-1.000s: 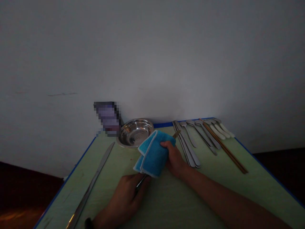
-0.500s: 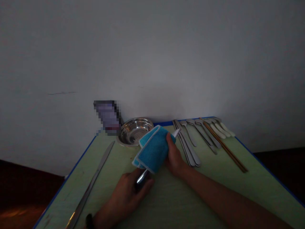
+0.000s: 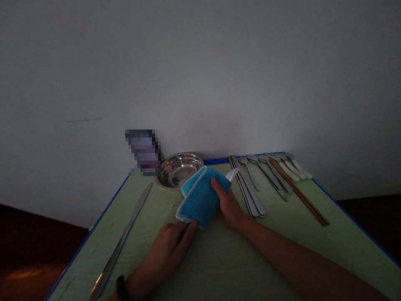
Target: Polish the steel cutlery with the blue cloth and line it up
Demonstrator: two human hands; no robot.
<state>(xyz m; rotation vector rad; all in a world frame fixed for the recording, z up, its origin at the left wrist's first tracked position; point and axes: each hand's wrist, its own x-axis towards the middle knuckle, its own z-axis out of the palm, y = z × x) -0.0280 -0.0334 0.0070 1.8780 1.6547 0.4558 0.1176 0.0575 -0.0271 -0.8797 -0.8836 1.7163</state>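
My right hand point(image 3: 228, 205) is closed around a folded blue cloth point(image 3: 199, 198), which is wrapped round a metal table knife. Only the blade tip point(image 3: 233, 173) sticks out past the cloth, toward the cutlery row. My left hand point(image 3: 167, 251) lies just below the cloth, fingers pinched on the knife's handle end, which is mostly hidden under the cloth and fingers. Both hands hover over the middle of the green table point(image 3: 282, 251).
A steel bowl point(image 3: 180, 169) stands at the back by the wall, beside a blurred object point(image 3: 144, 150). A long knife point(image 3: 122, 242) lies along the left side. Several knives, spoons point(image 3: 253, 184) and brown chopsticks point(image 3: 297, 192) lie in a row at the back right. The table has blue edges.
The cloth has slid down the knife toward my left hand, covering the handle that showed before. More of the blade tip shows past my right hand.
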